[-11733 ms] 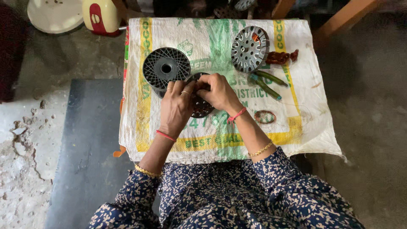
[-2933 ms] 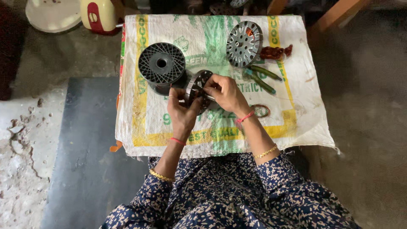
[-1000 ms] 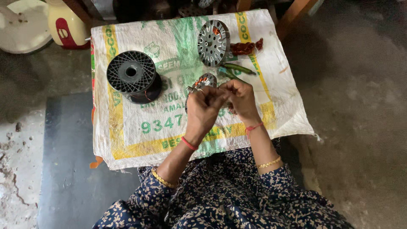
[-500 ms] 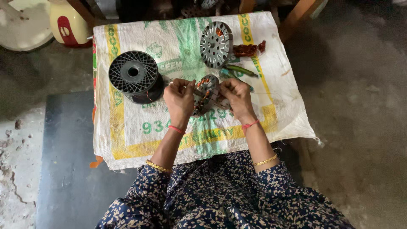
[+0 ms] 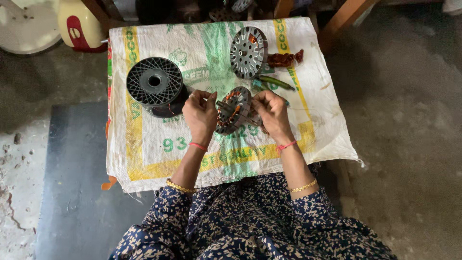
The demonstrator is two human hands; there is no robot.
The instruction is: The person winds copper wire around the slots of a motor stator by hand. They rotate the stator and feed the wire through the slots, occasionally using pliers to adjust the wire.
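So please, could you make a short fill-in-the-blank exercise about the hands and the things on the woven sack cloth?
1. Both hands, the left hand and the right hand, hold the round grey metal stator with copper windings ____ the white woven sack cloth.
2. The black plastic spool lies on the person's ____ side.
3. The second grey slotted metal disc lies ____ from the person than the held one.

Missing words: above; left; farther

Both hands have drawn apart, the left hand (image 5: 201, 114) now clear of the stator (image 5: 234, 110).
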